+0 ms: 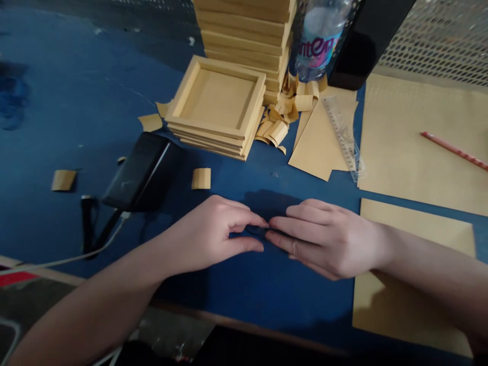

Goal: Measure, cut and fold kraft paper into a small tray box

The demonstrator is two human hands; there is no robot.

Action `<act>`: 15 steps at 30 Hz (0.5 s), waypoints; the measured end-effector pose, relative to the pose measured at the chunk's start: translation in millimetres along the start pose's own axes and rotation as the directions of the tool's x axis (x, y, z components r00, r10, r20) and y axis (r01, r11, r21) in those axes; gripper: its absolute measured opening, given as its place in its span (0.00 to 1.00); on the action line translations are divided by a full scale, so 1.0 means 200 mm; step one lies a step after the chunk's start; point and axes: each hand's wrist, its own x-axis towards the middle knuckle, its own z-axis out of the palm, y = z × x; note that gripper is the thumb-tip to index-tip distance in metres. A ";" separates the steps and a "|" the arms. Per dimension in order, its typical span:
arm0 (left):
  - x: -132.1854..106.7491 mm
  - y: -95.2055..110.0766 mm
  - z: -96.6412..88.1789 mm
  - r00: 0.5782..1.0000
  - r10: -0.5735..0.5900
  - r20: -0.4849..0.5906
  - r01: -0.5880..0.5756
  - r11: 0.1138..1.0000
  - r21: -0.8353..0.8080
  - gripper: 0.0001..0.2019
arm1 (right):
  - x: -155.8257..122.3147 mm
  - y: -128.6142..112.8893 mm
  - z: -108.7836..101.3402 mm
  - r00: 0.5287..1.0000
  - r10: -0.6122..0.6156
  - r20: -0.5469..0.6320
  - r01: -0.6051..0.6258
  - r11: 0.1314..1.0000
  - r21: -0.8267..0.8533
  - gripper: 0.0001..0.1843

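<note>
My left hand (213,229) hovers over the blue table, its thumb and index finger apart. The index tip meets the fingertips of my right hand (324,236). The right thumb and fingers are pinched together around a small thin thing that is too hidden and small to name. Just beyond the left hand lies a small folded piece of brown card (201,178). To the right, a sheet of brown cardboard (412,211) lies partly under my right forearm.
A stack of card trays (217,129) stands behind the hands, with a taller pile (244,35) beyond. Around them are card scraps (278,132), a bottle (320,40), a clear ruler (343,134), a pencil (453,148) and a black box with a cable (141,173).
</note>
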 end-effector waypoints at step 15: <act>-0.16 0.09 -0.05 0.997 -0.026 -0.072 0.042 0.970 0.238 0.12 | -0.25 -0.19 -0.20 0.998 0.065 0.008 -0.061 0.967 -0.249 0.16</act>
